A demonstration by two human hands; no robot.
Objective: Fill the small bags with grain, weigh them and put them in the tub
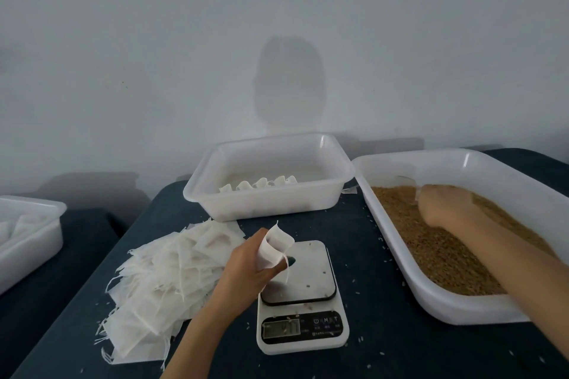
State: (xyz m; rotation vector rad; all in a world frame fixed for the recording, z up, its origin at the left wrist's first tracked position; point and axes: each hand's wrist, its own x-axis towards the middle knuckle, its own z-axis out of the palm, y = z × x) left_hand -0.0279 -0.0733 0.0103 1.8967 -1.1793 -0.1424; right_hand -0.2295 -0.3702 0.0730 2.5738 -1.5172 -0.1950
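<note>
A person's left hand (252, 258) pinched a small white bag (275, 245) held open just above the platform of a white kitchen scale (303, 298) near the tabletop's front edge. The right hand (437, 203), blurred, reached into the grain (431, 243) filling a large white tray (400, 274) along the right edge; its grip could not be made out. A heap of empty bags (163, 280) lay left of the scale. Toward the back edge stood the white tub (264, 203), several filled bags (261, 184) lined up inside. Loose grains dotted the dark tabletop (363, 249).
</note>
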